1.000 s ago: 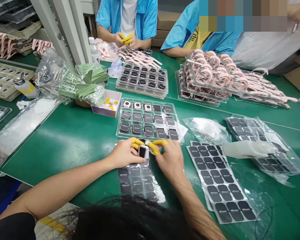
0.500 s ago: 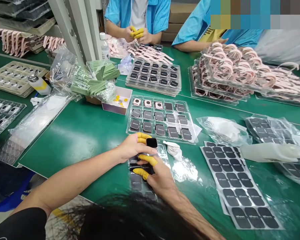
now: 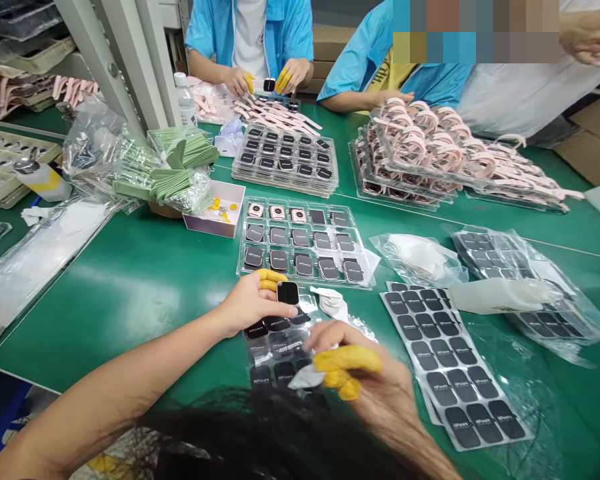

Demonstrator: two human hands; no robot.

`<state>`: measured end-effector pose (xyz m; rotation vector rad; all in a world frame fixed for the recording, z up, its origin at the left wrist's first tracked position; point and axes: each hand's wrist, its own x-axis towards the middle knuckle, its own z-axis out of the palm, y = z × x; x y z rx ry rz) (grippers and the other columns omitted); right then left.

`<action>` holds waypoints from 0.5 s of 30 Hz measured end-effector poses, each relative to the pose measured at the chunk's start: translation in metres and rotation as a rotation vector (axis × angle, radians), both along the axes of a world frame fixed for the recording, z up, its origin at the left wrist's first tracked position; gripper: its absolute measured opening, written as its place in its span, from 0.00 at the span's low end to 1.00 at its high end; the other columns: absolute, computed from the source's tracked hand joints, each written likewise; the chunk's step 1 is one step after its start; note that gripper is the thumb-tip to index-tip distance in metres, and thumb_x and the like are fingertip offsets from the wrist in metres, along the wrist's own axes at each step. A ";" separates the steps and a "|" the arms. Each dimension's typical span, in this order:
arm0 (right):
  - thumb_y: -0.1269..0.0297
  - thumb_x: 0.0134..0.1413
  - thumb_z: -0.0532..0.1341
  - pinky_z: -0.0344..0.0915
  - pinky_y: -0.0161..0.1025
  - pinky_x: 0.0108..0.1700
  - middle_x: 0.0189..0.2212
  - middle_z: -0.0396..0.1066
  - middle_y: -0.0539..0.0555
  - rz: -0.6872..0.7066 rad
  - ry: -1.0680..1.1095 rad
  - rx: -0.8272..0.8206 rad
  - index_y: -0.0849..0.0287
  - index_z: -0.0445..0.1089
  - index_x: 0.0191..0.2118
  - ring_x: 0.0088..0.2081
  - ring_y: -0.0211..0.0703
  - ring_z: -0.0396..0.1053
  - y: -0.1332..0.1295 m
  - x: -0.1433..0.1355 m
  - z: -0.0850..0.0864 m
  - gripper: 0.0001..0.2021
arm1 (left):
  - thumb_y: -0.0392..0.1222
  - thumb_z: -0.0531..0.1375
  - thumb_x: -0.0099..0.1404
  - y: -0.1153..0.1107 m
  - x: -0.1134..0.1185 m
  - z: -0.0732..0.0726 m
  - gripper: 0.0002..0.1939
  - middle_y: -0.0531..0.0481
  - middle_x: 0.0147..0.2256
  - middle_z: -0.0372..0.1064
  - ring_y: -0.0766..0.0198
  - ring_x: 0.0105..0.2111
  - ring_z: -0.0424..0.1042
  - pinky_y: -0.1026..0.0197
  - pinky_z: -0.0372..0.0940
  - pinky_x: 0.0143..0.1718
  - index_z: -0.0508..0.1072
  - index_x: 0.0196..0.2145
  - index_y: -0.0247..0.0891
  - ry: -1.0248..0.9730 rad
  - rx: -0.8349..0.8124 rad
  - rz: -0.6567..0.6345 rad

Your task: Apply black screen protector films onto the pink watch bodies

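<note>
My left hand (image 3: 257, 303), with yellow finger cots, pinches a strapless smartwatch (image 3: 287, 293) whose black screen faces up. Just below it lies a sheet of black rounded-square films (image 3: 267, 347), partly hidden by my hands and hair. Nearer to me on the right, my right hand (image 3: 365, 377) is smeared by motion, its cotted fingers curled. A small whitish thin piece (image 3: 307, 378) sticks out from these fingers; I cannot tell whether it is cloth or film. Beyond my left hand stands a clear tray (image 3: 240, 263) holding pink watch cases and black film pieces in its cells.
On the right lie film sheets (image 3: 455, 367), a white bottle (image 3: 500, 295) on its side and a white crumpled cloth (image 3: 333, 305). Stacked trays with pink straps (image 3: 430, 147), green straps (image 3: 180, 160) and a small box (image 3: 213, 227) stand farther back. Two co-workers sit opposite.
My right hand has moved away from the watch, right and toward me, with a whitish piece now at its fingers. My left hand still holds the watch. The view has shifted somewhat.
</note>
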<state>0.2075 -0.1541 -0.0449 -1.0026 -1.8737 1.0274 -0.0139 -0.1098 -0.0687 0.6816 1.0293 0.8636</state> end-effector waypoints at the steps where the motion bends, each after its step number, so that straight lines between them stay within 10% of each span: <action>1: 0.51 0.64 0.70 0.77 0.51 0.36 0.32 0.80 0.53 -0.026 0.059 -0.118 0.44 0.82 0.33 0.35 0.53 0.78 0.004 0.007 0.005 0.09 | 0.32 0.82 0.46 -0.002 0.001 -0.001 0.33 0.52 0.33 0.82 0.63 0.32 0.81 0.59 0.72 0.38 0.75 0.48 0.36 0.066 0.038 -0.043; 8: 0.45 0.37 0.84 0.75 0.45 0.41 0.33 0.81 0.54 -0.307 0.208 -0.673 0.55 0.79 0.33 0.36 0.47 0.75 0.041 0.008 -0.015 0.24 | 0.39 0.76 0.55 -0.016 0.005 -0.001 0.27 0.57 0.26 0.78 0.61 0.30 0.80 0.61 0.71 0.34 0.80 0.53 0.38 0.482 0.307 -0.264; 15: 0.44 0.29 0.85 0.76 0.43 0.39 0.30 0.80 0.51 -0.328 0.261 -0.740 0.54 0.79 0.31 0.33 0.46 0.77 0.041 -0.004 -0.028 0.26 | 0.42 0.76 0.55 -0.015 0.007 0.002 0.28 0.56 0.27 0.80 0.61 0.30 0.80 0.61 0.71 0.35 0.82 0.54 0.39 0.553 0.300 -0.271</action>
